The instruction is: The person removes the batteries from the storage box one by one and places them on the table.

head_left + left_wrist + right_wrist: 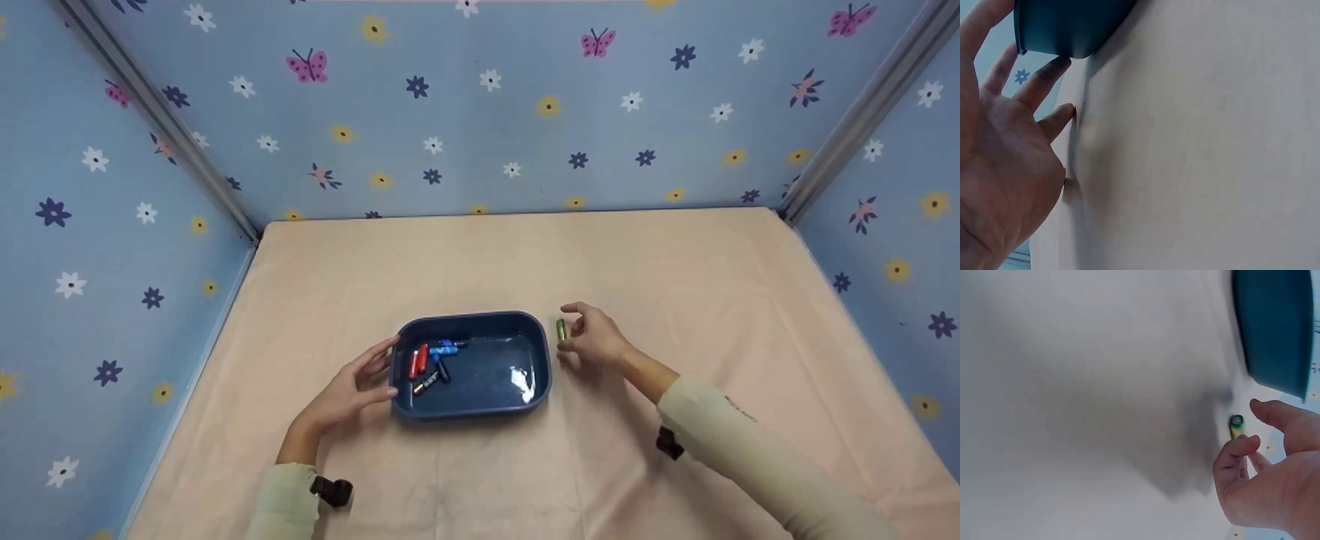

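Observation:
A dark blue rectangular bin [480, 411] stands on the cloth. Several small batteries lie in its left part, among them a red battery [422, 358], a light blue battery [444, 350] and a black and gold battery [425, 383]. My left hand [346, 390] rests against the bin's left end, fingers spread and touching its wall, as the left wrist view also shows. Just right of the bin is a green battery [561, 330]. Around it my right hand [596, 337] has thumb and fingers parted. In the right wrist view the green battery [1236, 424] shows between them, its lower part hidden by a finger.
A beige cloth [675, 270] with some wrinkles covers the table. Blue panels [480, 112] with flowers and butterflies enclose it at the back and both sides, with grey metal posts [870, 112] at the back corners. A black wrist camera [331, 491] sits on the left sleeve.

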`<state>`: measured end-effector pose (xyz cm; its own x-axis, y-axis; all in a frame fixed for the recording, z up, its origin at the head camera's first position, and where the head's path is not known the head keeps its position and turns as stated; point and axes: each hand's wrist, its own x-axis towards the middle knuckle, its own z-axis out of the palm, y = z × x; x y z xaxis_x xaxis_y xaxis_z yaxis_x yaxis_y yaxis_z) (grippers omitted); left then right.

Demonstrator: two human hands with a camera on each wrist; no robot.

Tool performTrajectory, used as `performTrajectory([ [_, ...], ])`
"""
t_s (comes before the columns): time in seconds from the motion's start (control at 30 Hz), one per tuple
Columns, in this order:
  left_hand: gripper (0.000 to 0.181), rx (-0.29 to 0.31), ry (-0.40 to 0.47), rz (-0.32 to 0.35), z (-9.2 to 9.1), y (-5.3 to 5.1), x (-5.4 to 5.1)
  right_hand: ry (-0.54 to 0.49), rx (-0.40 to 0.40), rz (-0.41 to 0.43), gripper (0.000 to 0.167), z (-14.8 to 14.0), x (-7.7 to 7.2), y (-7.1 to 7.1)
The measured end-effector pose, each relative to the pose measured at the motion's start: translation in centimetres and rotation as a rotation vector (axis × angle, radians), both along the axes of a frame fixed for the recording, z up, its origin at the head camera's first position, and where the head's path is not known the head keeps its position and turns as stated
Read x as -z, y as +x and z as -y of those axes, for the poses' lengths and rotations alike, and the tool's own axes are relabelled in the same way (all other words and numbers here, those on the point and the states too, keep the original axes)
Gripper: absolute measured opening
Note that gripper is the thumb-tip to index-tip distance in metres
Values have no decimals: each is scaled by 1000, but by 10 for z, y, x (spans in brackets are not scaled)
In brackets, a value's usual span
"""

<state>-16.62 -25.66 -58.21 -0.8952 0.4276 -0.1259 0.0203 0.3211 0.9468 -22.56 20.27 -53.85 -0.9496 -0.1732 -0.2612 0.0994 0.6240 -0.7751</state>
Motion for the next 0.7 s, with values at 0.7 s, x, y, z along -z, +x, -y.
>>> performTrajectory([
  [0.7, 89, -10, 12, 10, 1, 2, -1, -55, -246, -230, 60, -1, -9, -14],
])
